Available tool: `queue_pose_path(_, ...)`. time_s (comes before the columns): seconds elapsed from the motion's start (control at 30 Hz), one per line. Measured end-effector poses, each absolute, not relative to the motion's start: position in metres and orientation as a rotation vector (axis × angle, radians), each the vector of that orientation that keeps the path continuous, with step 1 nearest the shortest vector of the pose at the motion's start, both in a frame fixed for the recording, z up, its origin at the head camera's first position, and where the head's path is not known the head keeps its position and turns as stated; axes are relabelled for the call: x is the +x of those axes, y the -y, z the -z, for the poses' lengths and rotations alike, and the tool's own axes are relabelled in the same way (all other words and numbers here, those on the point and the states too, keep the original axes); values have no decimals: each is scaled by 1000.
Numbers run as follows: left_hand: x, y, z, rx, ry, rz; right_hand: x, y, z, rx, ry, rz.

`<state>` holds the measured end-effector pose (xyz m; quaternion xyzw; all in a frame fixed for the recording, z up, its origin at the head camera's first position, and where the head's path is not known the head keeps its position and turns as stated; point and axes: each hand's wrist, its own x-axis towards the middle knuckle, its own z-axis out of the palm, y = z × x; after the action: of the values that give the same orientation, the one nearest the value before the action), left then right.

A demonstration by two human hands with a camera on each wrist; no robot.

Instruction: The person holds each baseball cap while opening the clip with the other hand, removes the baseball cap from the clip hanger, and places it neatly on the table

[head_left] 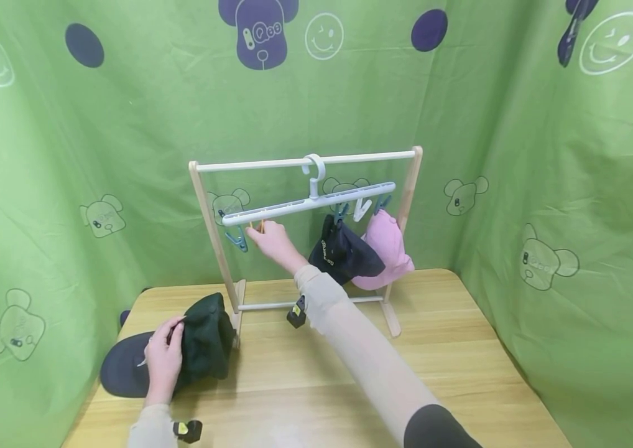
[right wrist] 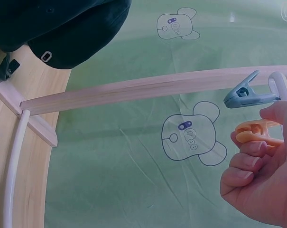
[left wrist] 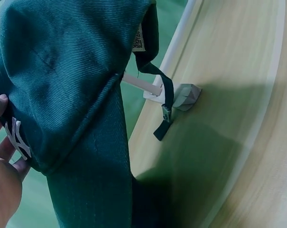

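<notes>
My left hand (head_left: 163, 358) holds a dark green baseball cap (head_left: 204, 342) by the front of its crown, with the darker brim reaching to the left. In the left wrist view, fingers of the left hand (left wrist: 5, 166) lie beside the cap's (left wrist: 77, 85) white emblem, and its buckled strap dangles. Up at the hanger's (head_left: 272, 210) left part is my right hand (head_left: 277, 241). The right wrist view has this hand (right wrist: 257, 175) pinching an orange clip (right wrist: 257, 131) between thumb and curled fingers. A blue clip (right wrist: 247, 92) hangs beside it.
The white hanger hooks over the top bar (head_left: 249, 165) of a wooden rack on the table (head_left: 451, 367). Its right part carries a black cap (head_left: 344, 252) and a pink cap (head_left: 386, 249), with a white clip (head_left: 361, 210) between their clips. Green curtains surround the table.
</notes>
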<state>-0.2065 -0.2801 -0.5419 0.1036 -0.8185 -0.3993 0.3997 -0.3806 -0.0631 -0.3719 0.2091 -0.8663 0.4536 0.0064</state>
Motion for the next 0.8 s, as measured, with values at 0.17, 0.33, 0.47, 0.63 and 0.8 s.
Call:
queue_pose_path(0.17, -208, 278, 548, 239, 2055, 1061, -382, 64, 374, 644, 2711, -1423)
queue_pose_path(0.33, -208, 275, 552, 185, 2035, 1098, -382, 64, 374, 645, 2707, -1406)
queue_pose_path(0.47, -209, 274, 555, 186, 2050, 1058, -382, 64, 374, 653, 2710, -1398)
queue_pose_path(0.63, -208, 272, 558, 181, 2064, 1035, -383, 64, 376, 663, 2706, -1380)
queue_pose_path(0.8, -209, 270, 562, 184, 2086, 1045, -383, 63, 377, 665, 2705, -1382)
